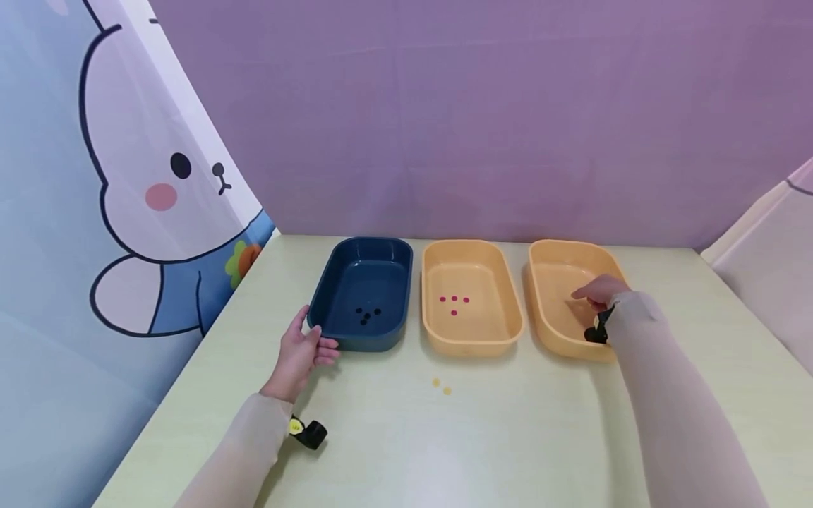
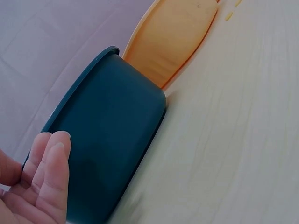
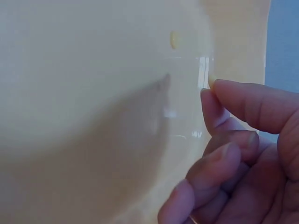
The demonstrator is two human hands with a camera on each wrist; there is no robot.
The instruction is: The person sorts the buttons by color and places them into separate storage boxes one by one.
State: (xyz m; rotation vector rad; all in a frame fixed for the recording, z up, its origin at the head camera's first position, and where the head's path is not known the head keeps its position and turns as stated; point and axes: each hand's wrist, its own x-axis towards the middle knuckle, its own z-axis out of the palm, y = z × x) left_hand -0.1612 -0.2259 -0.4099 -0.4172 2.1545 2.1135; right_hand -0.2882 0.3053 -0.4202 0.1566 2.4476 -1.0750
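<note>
My left hand (image 1: 300,355) grips the near left corner of a dark blue tray (image 1: 346,341). In the left wrist view its fingertips (image 2: 60,145) lie against the tray's outer wall, with the thumb up by the rim. My right hand (image 1: 603,288) reaches into the right yellow-orange tray (image 1: 547,296). Between thumb and index finger it pinches a small yellow disc (image 3: 211,82), mostly hidden by the fingertips. Another yellow disc (image 3: 174,40) lies on that tray's floor beyond the fingers. Several black discs (image 1: 365,316) sit in the blue tray.
A second yellow-orange tray (image 1: 473,347) stands in the middle, holding several magenta discs (image 1: 454,298). Two yellow discs, a left one (image 1: 435,382) and a right one (image 1: 447,391), lie on the pale table (image 1: 495,451) before it. A purple cloth (image 1: 483,127) hangs behind the trays.
</note>
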